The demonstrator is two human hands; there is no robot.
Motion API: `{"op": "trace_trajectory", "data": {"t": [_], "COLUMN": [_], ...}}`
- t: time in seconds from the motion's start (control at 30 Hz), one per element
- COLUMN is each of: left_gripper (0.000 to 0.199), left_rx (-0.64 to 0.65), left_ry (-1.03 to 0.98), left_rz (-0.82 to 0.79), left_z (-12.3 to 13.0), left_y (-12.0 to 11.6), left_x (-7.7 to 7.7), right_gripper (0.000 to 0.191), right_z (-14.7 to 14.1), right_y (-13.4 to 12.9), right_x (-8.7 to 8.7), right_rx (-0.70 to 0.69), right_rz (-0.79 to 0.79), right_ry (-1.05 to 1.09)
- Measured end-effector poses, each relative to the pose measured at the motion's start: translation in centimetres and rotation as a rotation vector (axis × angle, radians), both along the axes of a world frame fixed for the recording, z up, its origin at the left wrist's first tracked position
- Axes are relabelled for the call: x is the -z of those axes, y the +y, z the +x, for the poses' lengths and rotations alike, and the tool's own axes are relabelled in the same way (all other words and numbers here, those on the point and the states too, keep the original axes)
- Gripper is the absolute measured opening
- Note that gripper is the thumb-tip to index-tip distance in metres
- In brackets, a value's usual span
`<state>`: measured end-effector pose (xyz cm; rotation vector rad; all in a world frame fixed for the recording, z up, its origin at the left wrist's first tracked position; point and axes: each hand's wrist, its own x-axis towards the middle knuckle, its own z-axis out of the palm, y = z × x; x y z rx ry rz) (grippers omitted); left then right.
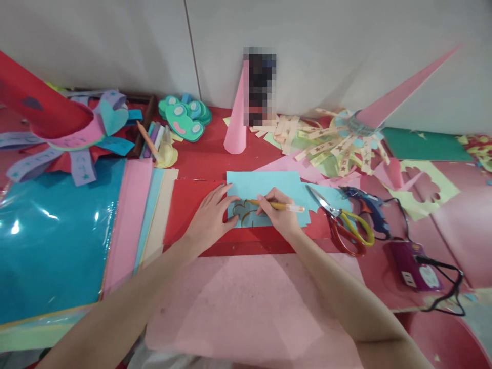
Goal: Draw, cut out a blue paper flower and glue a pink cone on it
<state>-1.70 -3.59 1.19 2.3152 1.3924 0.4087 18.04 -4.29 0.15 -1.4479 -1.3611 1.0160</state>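
Right hand [283,215] pinches the pen [292,207], its tip toward the counter's [203,164] left edge (left hand [209,216], spread open, touches blue paper [265,183])

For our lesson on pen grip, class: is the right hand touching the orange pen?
Touching. The head view shows the right hand with its thumb and fingers closed around the orange pen.

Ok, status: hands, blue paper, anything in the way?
Right hand gripping pen, tip at blue paper. Left hand open at its left edge. Scissors close by, right side.
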Motion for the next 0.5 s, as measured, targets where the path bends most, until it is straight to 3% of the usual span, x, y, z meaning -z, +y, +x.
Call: {"op": "trace_trajectory", "data": {"t": [0.5], "left_gripper": [0.030], "left_rx": [-0.006], "left_ry": [-0.001], "left_rz": [-0.002], "left_z": [0.03], "left_y": [0.01], "left_x": [-0.10], "right_gripper": [0.031], "right_z": [-0.23], "right_y": [-0.11], "right_x": [-0.28], "right_rx": [0.039], "right_rz": [0.083], "right_ry": [-0.110]}}
